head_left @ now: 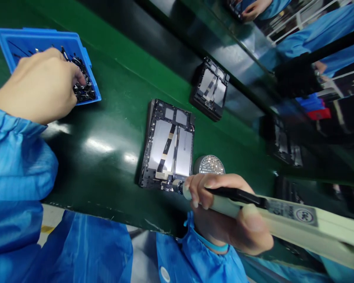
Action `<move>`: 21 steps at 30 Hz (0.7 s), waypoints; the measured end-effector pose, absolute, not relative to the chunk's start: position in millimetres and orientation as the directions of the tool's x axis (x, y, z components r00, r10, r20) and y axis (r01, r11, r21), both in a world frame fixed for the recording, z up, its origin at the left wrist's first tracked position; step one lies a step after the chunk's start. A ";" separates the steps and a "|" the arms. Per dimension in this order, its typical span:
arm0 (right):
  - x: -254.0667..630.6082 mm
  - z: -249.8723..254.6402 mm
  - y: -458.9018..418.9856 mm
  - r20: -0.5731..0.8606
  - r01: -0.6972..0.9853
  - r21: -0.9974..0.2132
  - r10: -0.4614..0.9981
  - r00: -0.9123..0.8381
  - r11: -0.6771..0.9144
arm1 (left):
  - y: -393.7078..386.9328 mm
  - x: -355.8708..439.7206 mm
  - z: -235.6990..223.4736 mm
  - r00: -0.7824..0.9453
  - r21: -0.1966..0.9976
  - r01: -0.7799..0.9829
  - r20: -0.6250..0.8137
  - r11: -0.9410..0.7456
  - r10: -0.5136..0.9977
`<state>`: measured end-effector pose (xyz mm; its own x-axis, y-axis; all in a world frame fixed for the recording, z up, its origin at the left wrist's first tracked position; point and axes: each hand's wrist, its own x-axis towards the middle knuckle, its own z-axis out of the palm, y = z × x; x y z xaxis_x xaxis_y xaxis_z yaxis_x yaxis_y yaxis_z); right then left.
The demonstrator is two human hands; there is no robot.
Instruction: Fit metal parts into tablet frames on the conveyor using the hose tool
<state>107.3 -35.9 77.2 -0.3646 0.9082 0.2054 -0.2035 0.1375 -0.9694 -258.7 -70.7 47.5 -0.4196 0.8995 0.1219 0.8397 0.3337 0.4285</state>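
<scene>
My right hand [221, 208] is wrapped round a pale electric screwdriver [295, 220] with a black lever. Its metal nose meets the lower edge of an opened tablet [172, 145], whose silver battery panels and dark ribbon cable face up. The tablet appears to lie on top of another dark slab. Far to the left, my left hand [44, 82] reaches into a blue bin [90, 78] of small black parts [84, 92]. Its fingers are curled and mostly hidden, so whatever they grip cannot be seen.
A round container [198, 164] of shiny screws stands just right of the tablet. Behind it, a stack of opened tablets [211, 88] rests against a raised metal ledge [165, 43]. Across the ledge are a co-worker's hand [255, 8] and blue sleeves. The green bench [106, 157] ends near my body.
</scene>
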 end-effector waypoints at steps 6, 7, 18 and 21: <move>109.5 80.0 -38.8 0.235 -0.267 -0.953 0.906 -0.353 0.143 | -98.3 -229.5 54.6 -0.376 0.292 0.904 0.199 0.312 0.905; 111.9 82.1 -39.0 0.255 -0.286 -0.946 0.899 -0.356 0.154 | -105.0 -219.2 51.8 -0.307 0.262 0.934 0.234 0.244 0.923; 168.7 78.9 25.5 0.415 -0.241 -0.877 0.908 0.056 0.415 | -128.9 -156.8 -0.6 0.001 0.476 0.876 0.153 -0.075 0.988; 174.6 62.2 43.2 0.380 -0.254 -0.881 0.917 0.122 0.399 | -131.8 -170.8 -17.5 -0.146 0.498 0.866 0.166 0.045 0.975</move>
